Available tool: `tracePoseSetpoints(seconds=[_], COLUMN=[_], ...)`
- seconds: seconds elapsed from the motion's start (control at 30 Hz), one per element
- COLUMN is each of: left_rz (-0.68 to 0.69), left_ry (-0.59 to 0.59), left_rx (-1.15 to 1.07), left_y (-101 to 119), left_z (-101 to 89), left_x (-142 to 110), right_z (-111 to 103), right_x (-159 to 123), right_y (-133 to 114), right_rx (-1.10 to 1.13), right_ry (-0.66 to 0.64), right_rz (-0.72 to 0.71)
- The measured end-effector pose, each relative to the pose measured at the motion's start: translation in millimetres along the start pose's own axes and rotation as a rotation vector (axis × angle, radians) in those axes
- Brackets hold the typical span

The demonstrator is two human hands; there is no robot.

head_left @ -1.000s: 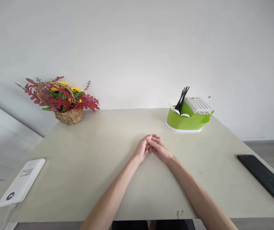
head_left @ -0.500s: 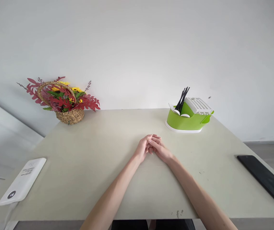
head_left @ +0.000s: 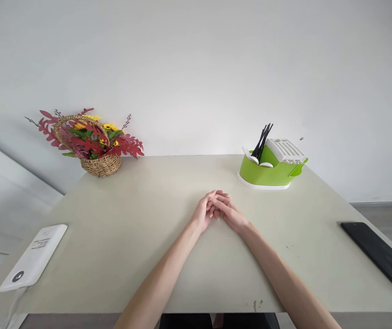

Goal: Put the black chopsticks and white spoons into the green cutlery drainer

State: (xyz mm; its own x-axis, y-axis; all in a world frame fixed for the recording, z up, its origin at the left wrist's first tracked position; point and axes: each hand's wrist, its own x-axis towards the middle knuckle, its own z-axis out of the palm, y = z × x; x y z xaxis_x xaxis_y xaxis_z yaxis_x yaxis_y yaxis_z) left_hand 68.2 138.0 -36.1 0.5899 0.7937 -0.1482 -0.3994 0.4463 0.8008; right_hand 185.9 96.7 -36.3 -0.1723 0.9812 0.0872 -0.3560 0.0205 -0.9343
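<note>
My left hand (head_left: 202,212) and my right hand (head_left: 233,215) rest clasped together on the pale table (head_left: 141,219). The fingers of both hands are curled and overlap one another, and no object shows between them. Some fingertips are hidden where the hands meet. Closest to them, behind and to the right, stands a green utensil holder (head_left: 263,175) with a white slotted top and white base. Black chopsticks (head_left: 262,141) and white spoons (head_left: 266,165) stick out of its open side.
A wicker basket (head_left: 101,166) of red leaves and yellow flowers stands at the back left. On the left edge lies a white power bank-like device (head_left: 35,257) with a cable. A black phone-like slab (head_left: 381,256) lies along the right edge. Behind the table rises a pale wall (head_left: 196,82).
The view has shifted very slightly. My hands stay clasped in the same place, and nothing on the table has moved.
</note>
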Motion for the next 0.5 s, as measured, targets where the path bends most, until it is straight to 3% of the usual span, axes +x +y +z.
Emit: tracePoseSetpoints(seconds=[0.17,0.27,0.4,0.5], left_rz=[-0.003,0.077,0.249,0.265], left_ry=[0.031,0.04,0.081,0.111], left_rx=[-0.008,-0.005,0.037,0.073], left_y=[1.3,0.1,-2.2,-3.2], left_z=[1.8,5.4,9.3,10.4], left_x=[-1.6,-1.5,-0.6,-1.6], right_z=[-0.8,-7.8,-34.4,-63.8], right_x=[-0.9,-1.3,-0.7,-2.1], right_y=[-2.7,-6.3,-14.2,-19.8], right_rx=[-0.001,0.004,0.037,0.056], right_ry=[0.017,0.103,0.404,0.691], right_rz=[0.004,-0.022,-0.141,-0.238])
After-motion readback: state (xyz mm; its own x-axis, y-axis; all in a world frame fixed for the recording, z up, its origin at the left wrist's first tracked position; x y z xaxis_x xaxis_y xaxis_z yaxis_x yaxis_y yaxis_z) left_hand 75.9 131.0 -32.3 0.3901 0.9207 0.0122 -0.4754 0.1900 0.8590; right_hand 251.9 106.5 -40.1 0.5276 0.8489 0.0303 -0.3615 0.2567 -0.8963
